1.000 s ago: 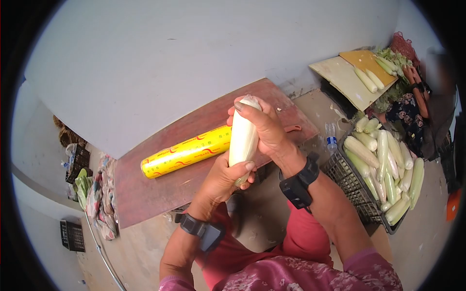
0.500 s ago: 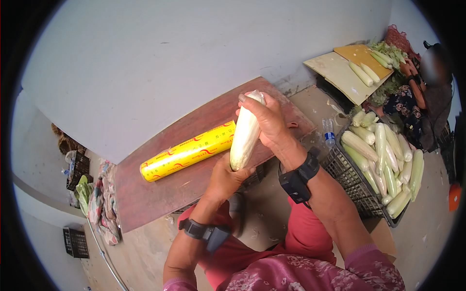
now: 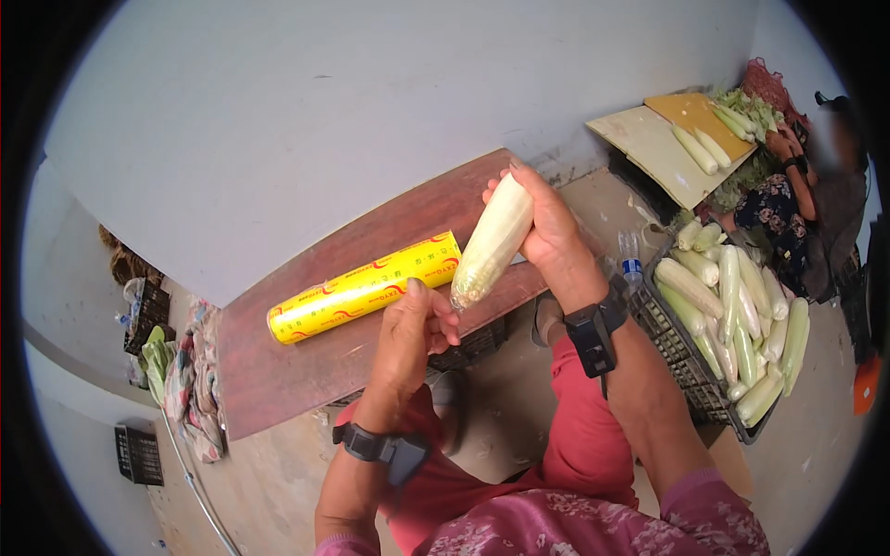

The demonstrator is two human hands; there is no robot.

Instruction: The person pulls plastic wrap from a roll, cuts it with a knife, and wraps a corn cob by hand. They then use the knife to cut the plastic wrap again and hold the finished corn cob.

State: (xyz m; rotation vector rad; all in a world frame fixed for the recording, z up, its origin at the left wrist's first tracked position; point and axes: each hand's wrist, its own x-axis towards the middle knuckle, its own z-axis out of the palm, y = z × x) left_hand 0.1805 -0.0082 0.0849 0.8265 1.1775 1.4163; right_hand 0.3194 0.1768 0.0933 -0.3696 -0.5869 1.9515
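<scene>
My right hand [image 3: 547, 218] is wrapped round the upper part of an ear of corn [image 3: 496, 246], pale and tilted, over the right part of the board. Kernels show at its lower end. Just below and left of that end is my left hand [image 3: 410, 329], thumb raised and fingers loosely apart, with nothing visible in it. A yellow roll of plastic wrap [image 3: 362, 287] with red and dark print lies on the reddish-brown board [image 3: 269, 389], behind my left hand.
To the right stands a black crate [image 3: 681, 357] heaped with ears of corn [image 3: 742, 306] beside a water bottle [image 3: 630, 258]. Farther back, a person [image 3: 788, 195] works by a panel [image 3: 640, 148] with corn on it. Cloth [image 3: 197, 398] and crates lie at left.
My left hand has let go of the corn's lower end and moved slightly left. My right hand has carried the corn a little to the right, tilting it more.
</scene>
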